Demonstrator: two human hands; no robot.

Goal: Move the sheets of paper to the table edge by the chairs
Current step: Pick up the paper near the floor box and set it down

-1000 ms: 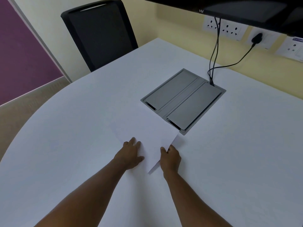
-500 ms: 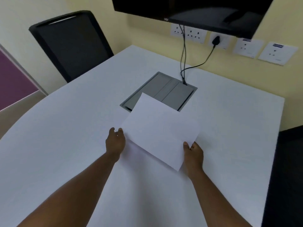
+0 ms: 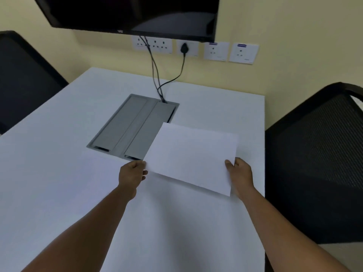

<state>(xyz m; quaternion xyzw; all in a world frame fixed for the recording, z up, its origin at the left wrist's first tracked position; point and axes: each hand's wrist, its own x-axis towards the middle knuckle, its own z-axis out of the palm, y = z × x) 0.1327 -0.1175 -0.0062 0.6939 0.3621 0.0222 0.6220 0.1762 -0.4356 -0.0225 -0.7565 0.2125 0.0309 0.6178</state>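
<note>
paper sheets hanging lifted above the table, not yet set down. i'm seeing the left hand pinching the near-left corner, the right hand gripping the right edge. i'm judging placement by the right-side chair is pending.

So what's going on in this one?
A person holds the sheets of paper above the white table, left hand pinching the near-left corner and right hand gripping the near-right corner. The paper overlaps the grey cable box in view. It is not yet set down by the right-side chair.
</note>
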